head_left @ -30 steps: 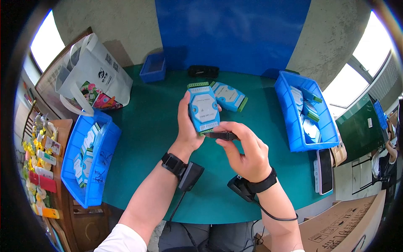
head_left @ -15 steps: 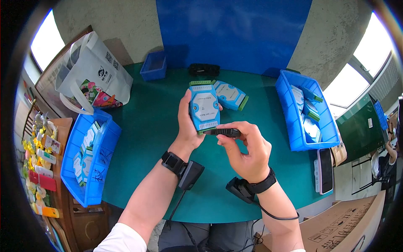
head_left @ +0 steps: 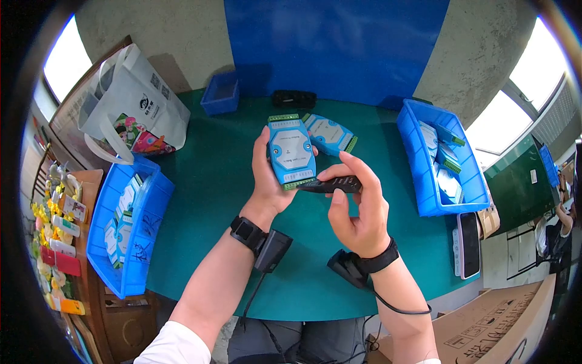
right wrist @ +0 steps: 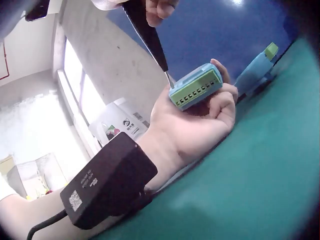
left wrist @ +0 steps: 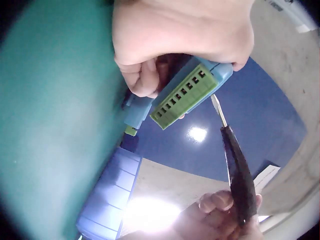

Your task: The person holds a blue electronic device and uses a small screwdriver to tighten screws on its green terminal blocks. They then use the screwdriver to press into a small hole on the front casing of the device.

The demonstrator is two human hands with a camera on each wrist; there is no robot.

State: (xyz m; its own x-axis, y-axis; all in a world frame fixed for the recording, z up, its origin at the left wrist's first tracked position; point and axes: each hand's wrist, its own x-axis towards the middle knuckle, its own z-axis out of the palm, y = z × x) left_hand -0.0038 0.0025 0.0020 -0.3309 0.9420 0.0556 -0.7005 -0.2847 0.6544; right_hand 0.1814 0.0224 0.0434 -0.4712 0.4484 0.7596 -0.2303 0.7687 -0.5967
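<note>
A blue module with a white label [head_left: 291, 150] lies face up in my left hand [head_left: 267, 182], whose thumb and fingers grip its sides. Its green terminal strip [left wrist: 184, 96] faces the left wrist camera. My right hand [head_left: 362, 209] pinches the black handle of a screwdriver [head_left: 339, 184]. The metal tip [left wrist: 219, 110] meets the module's edge beside one end of the green strip, also visible in the right wrist view at the module [right wrist: 196, 86]. A second blue module [head_left: 330, 134] rests on the table just behind the held one.
Blue bins with modules stand at the left [head_left: 136, 267] and right [head_left: 424, 188]. A small blue box [head_left: 220, 97], a black object [head_left: 294, 99] and a white bag [head_left: 151, 109] are at the back. A phone [head_left: 468, 246] lies at the right edge.
The screwdriver handle has tilted and shifted slightly right, and my right fingers have changed their hold on it. The held module has moved a little to the left.
</note>
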